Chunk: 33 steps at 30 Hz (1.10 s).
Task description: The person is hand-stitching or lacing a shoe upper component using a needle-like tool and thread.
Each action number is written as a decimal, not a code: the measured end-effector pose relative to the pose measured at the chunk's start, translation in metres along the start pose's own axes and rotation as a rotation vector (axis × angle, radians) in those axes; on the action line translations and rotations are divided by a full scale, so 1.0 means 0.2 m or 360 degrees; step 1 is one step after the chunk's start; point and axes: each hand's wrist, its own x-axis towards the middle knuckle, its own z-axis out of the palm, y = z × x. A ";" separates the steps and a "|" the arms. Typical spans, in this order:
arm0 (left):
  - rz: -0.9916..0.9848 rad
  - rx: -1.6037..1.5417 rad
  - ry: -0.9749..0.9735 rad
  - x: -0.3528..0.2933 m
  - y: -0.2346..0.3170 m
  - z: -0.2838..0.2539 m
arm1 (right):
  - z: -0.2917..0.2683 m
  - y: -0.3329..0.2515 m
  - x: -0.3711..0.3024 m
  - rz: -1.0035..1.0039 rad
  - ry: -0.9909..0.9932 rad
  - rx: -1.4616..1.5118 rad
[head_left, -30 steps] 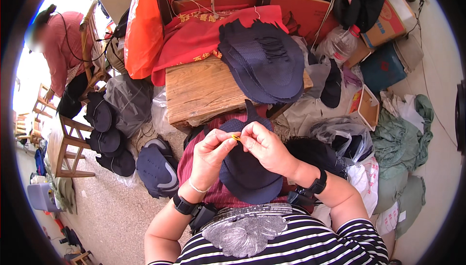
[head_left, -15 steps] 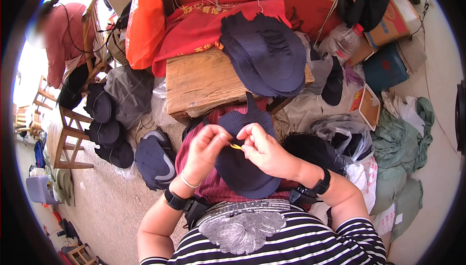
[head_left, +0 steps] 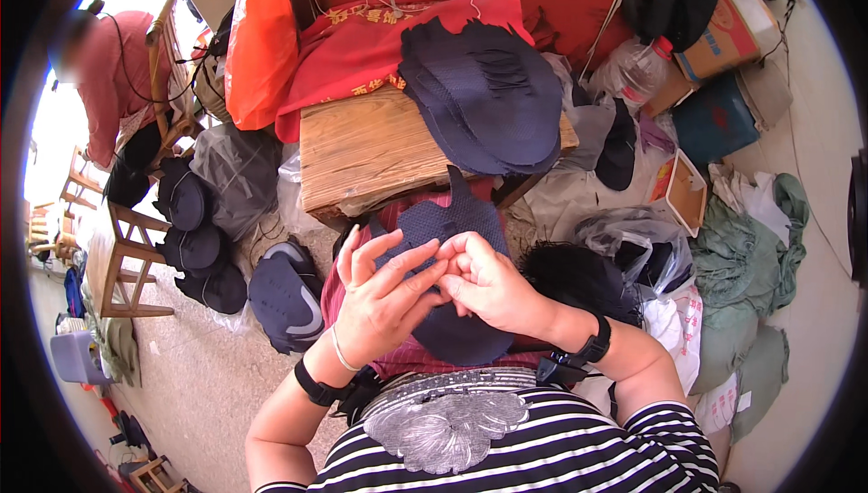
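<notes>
A dark navy textured fabric piece [head_left: 463, 338] with a narrow strip pointing up lies across my lap, on dark red striped cloth. Above it my two hands meet at the fingertips. My left hand [head_left: 382, 292] is open with its fingers fanned out, the index fingertip against the right fingers. Thumb and fingers of my right hand [head_left: 488, 287] are pinched together; whatever they hold is hidden. Beyond my knees, a stack of similar navy pieces [head_left: 493, 104], the top one with cut slits, rests on a wooden bench [head_left: 353, 154].
Red cloth [head_left: 362, 64] covers the bench's far end, beside an orange bag [head_left: 258, 50]. On the left are bundled dark pieces [head_left: 194, 249], a navy bundle [head_left: 282, 299] and a wooden stool [head_left: 127, 262]. Plastic bags [head_left: 637, 231] and green cloth [head_left: 746, 249] lie right. A person bends far left.
My left fingers have gone from a pinch to spread out, and the hand has moved against the right one. The small yellow thing between the hands is out of sight.
</notes>
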 end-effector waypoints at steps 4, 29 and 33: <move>0.0003 -0.0270 -0.0051 -0.03 -0.07 0.06 | 0.01 -0.05 -0.03 -0.0014 -0.0099 0.0186; -0.1493 -0.1982 0.0016 -0.26 -0.16 0.01 | -0.37 0.18 -0.06 -0.0216 0.0689 -0.0554; -0.1269 -0.1755 -0.0081 -0.24 -0.13 0.08 | -0.44 0.25 -0.11 -0.0180 0.0658 -0.0474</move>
